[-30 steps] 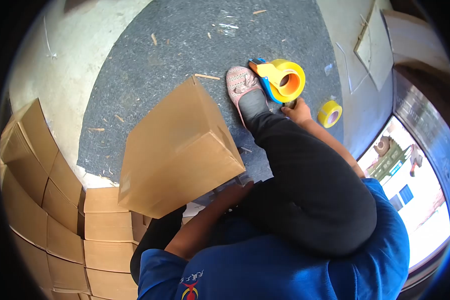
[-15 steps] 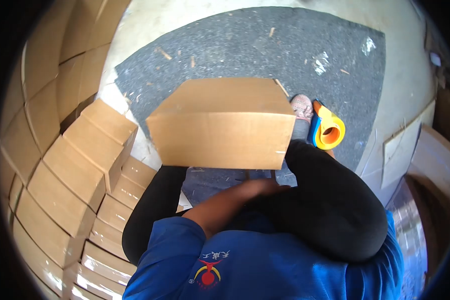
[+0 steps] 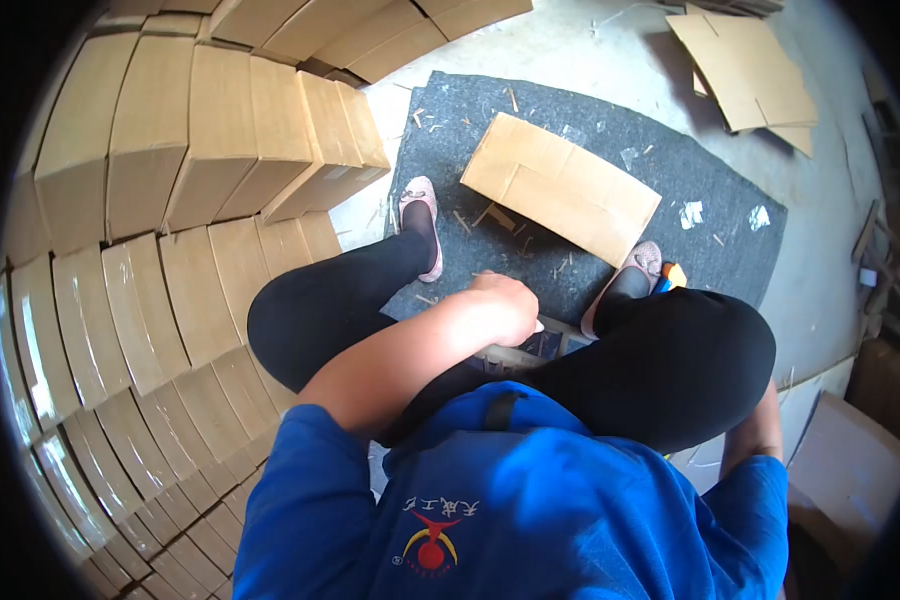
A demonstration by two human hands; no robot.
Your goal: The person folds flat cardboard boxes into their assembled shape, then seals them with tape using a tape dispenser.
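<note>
Now the left hand (image 3: 507,308) is curled between the knees, forward of the right thigh (image 3: 660,380) it lay by half a second ago; whether it pinches anything, I cannot tell. The right hand is hidden behind that leg, its state unseen. The cardboard box (image 3: 570,190) sits askew on the dark mat (image 3: 732,258), beside the right shoe (image 3: 646,257), no longer covering the left shoe (image 3: 417,190). The tape dispenser (image 3: 676,274), plainer earlier, mostly disappears behind the knee.
</note>
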